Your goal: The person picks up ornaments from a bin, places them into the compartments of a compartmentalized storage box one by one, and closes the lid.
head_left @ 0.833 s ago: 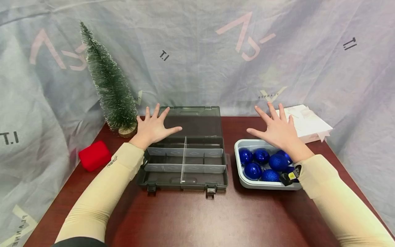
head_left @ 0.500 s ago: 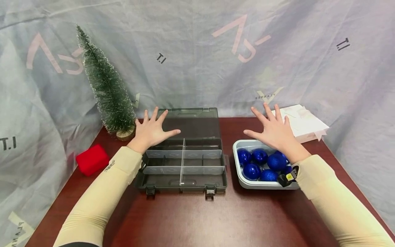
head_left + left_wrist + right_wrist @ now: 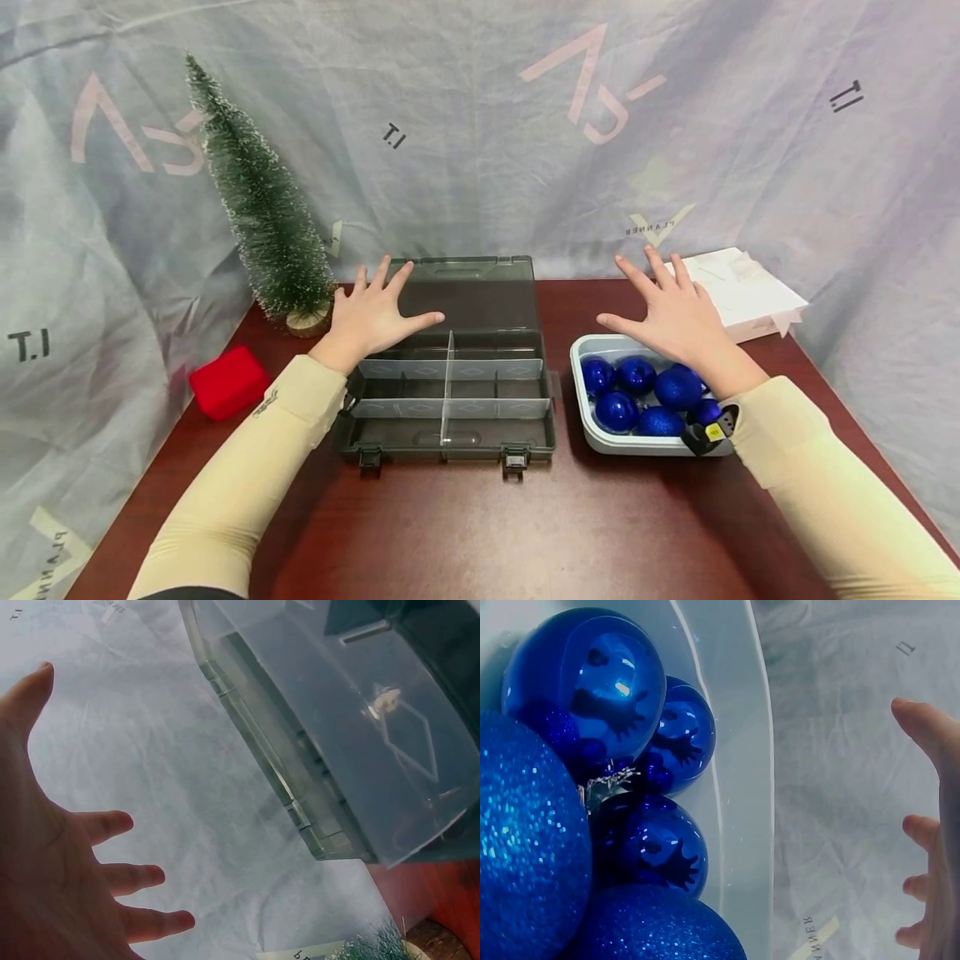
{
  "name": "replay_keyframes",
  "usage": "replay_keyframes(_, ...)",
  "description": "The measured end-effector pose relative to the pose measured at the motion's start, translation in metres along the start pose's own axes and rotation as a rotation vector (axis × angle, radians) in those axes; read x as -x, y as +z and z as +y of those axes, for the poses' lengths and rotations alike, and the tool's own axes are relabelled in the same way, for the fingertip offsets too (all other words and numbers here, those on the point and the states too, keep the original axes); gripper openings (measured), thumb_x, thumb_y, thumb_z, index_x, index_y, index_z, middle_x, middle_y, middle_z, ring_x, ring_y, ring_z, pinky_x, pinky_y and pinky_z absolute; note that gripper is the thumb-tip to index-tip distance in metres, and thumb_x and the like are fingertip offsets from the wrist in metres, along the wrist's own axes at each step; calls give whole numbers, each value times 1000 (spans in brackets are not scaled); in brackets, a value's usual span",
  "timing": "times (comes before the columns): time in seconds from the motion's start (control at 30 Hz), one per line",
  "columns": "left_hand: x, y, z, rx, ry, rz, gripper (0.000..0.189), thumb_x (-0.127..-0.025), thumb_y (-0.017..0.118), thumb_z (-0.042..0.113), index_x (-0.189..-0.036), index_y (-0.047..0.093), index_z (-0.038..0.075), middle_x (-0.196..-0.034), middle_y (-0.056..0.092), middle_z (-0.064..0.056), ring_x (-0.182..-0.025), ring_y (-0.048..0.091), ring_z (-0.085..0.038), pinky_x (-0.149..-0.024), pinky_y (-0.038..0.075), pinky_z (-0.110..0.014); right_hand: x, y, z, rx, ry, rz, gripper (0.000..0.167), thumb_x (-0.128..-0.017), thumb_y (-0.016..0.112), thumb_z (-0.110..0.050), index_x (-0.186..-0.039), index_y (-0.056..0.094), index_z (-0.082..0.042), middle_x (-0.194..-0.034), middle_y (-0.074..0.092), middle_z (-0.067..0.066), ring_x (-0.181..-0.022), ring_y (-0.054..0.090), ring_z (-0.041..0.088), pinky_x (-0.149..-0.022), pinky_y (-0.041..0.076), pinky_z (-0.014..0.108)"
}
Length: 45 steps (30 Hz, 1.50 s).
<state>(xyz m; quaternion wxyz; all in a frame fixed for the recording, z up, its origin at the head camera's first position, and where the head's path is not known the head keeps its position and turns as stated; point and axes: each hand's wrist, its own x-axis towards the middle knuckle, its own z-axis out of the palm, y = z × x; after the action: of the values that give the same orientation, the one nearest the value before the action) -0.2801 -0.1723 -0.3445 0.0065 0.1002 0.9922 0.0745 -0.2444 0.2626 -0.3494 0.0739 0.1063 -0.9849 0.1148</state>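
My left hand, fingers spread and holding nothing, hovers over the left side of a smoky see-through organizer box. The box's lid stands raised at the back, and pale dividers split its inside into several compartments. On the right, my right hand is also spread and holds nothing, over the far part of a light blue plastic tub. Several blue Christmas baubles, some shiny and some glittery, lie in the tub. The right wrist view shows a glittery bauble up close; the forearm hides part of the tub.
A frosted miniature Christmas tree on a wooden base stands back left. Nearer, at the left edge, sits a red box-like object. A white box lies back right. Grey printed fabric hangs behind the dark red table.
Both hands keep the same spread pose over the organizer box and the tub. The head view shifts slightly; the things on the table stay in place.
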Motion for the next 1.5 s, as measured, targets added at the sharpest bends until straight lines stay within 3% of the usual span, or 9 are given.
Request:
replay_keyframes(0.23, 13, -9, -5, 21, 30, 26, 114, -79, 39, 94, -166, 11, 26, -169, 10, -16, -150, 17, -47, -107, 22, -74, 6, -2, -3, -107, -20, -1, 93, -89, 58, -75, -162, 30, -25, -161, 29, 19, -142, 26, 51, -92, 36, 76)
replay_keyframes(0.43, 29, -12, -11, 88, 87, 91, 99, -90, 52, 77, -163, 26, 14, -164, 25, -19, -144, 30, -46, -103, 35, -68, 15, -5, 0, -236, -66, 6, 83, -93, 65, -60, -159, 38, -18, -152, 40, 26, -139, 34, 50, -102, 33, 71)
replay_keyframes(0.63, 44, -13, -26, 200, 117, 122, 79, -97, 60, 56, -154, 43, 4, -157, 35, -22, -140, 34, -47, -106, 34, -64, 23, -7, 1, -355, -106, 10, 73, -95, 71, -45, -155, 42, -14, -132, 58, 20, -122, 55, 41, -98, 42, 59)
replay_keyframes(0.8, 55, -8, -44, 284, 89, 133, 71, -99, 62, 47, -150, 46, 0, -153, 40, -25, -140, 36, -46, -109, 31, -62, 32, -6, -1, -517, -133, -23, 62, -97, 72, -30, -149, 45, -12, -127, 62, 17, -118, 60, 37, -98, 48, 51)
replay_keyframes(1.0, 67, 8, -68, 434, 20, 113, 67, -101, 62, 40, -151, 44, -1, -150, 45, -26, -135, 43, -45, -108, 33, -60, 42, 1, 0, -689, -196, -101, 52, -100, 67, -16, -147, 46, -10, -127, 64, 16, -120, 59, 32, -93, 45, 17)
replay_keyframes(1.07, 70, 14, -75, 496, -13, 100, 65, -102, 62, 38, -151, 44, -1, -148, 47, -26, -132, 47, -45, -106, 36, -59, 44, 6, 2, -731, -217, -133, 51, -99, 67, -13, -146, 47, -9, -129, 64, 18, -121, 59, 34, -93, 45, 15)
replay_keyframes(1.2, 76, 28, -86, 624, -72, 49, 63, -102, 62, 33, -151, 42, -2, -147, 47, -28, -132, 48, -46, -104, 40, -59, 48, 13, 11, -687, -245, -176, 49, -97, 71, -15, -143, 53, -11, -130, 65, 14, -122, 60, 31, -96, 48, 24)
replay_keyframes(1.33, 77, 43, -96, 811, -94, -43, 66, -104, 59, 29, -155, 33, -4, -151, 39, -31, -135, 44, -47, -104, 41, -59, 54, 11, 22, -573, -241, -174, 47, -94, 76, -20, -138, 60, -12, -131, 66, 8, -121, 62, 29, -97, 49, 32)
replay_keyframes(1.5, 77, 58, -108, 1068, -105, -135, 68, -106, 55, 23, -159, 23, -3, -154, 34, -31, -136, 43, -40, -108, 39, -54, 61, 4, 43, -525, -221, -211, 46, -93, 78, -20, -135, 63, -14, -132, 66, 6, -120, 62, 25, -96, 47, 26)
